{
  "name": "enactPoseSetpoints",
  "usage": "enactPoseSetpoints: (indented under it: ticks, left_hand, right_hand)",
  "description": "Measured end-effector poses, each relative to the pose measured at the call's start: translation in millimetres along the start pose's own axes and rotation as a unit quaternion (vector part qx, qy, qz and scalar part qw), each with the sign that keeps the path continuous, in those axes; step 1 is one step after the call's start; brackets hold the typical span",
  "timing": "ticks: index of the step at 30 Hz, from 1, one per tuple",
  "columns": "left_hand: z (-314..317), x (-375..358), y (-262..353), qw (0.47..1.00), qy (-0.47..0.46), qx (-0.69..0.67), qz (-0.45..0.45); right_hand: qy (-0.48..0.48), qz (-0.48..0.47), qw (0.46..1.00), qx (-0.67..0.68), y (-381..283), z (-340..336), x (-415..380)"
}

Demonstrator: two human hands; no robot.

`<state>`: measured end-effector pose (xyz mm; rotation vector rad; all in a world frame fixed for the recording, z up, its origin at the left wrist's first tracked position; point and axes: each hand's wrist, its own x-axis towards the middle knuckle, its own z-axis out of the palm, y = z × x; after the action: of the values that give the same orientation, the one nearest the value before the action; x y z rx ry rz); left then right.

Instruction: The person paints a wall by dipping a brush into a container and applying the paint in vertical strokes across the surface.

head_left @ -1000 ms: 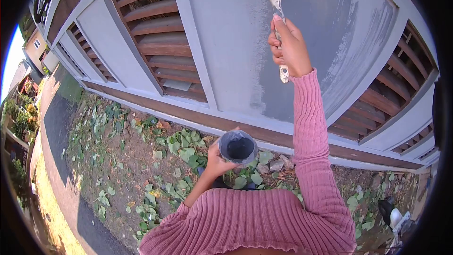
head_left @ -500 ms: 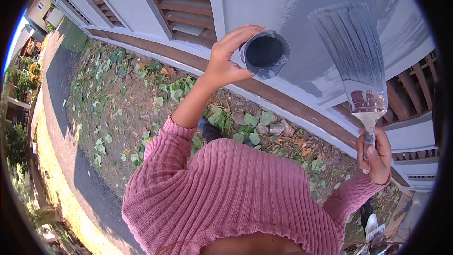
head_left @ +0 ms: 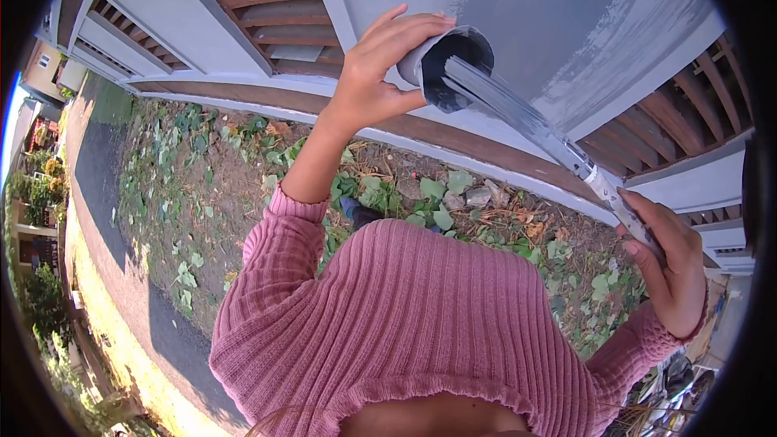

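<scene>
My left hand (head_left: pixel 380 69) is wrapped round a small cup of grey paint (head_left: pixel 414 65), its mouth tilted toward me and its rim smeared with paint. In my right hand (head_left: pixel 668 255) is a paintbrush (head_left: pixel 603 186), gripped by its pale, paint-spotted handle and turned edge-on. The tips of its grey-coated bristles (head_left: pixel 510 109) reach into the mouth of the cup. Behind both hands stands the wall (head_left: pixel 534 0), partly covered in darker grey paint with streaky, uneven edges.
Brown louvred vents (head_left: pixel 271 0) break the wall at the left, and another slatted vent (head_left: pixel 680 125) lies at the right. Below is soil with leafy plants (head_left: pixel 190 186) and some stones (head_left: pixel 477 196). A paved path (head_left: pixel 109 218) runs along the left.
The brush has swung from upright beside the wall down and left, so its bristle tips are now in the cup. My left hand still holds the cup, slightly higher and further left in view.
</scene>
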<state>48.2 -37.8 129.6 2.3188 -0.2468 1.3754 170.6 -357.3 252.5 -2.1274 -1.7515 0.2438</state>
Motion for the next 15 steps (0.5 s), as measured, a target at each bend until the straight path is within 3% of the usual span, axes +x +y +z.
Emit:
enactPoseSetpoints:
  ticks: [3, 8, 11, 15]
  left_hand:
    - [3, -4, -1, 1.000, -0.010, -0.002, 0.003]
    - [5, -6, 3, 1.000, -0.020, 0.008, 0.009]
    - [6, -7, 5, 0.999, -0.037, 0.017, 0.016]
    - [7, -3, 13, 0.997, -0.071, 0.031, 0.028]
  right_hand:
    - [-0.015, 0.039, 0.998, -0.041, -16, -6, 8]
    - [0.013, 0.022, 0.992, -0.121, -26, -1, 20]
    - [-0.035, 0.056, 0.986, -0.150, -37, -3, 31]
    - [-0.073, 0.042, 0.948, -0.307, -48, 4, 50]
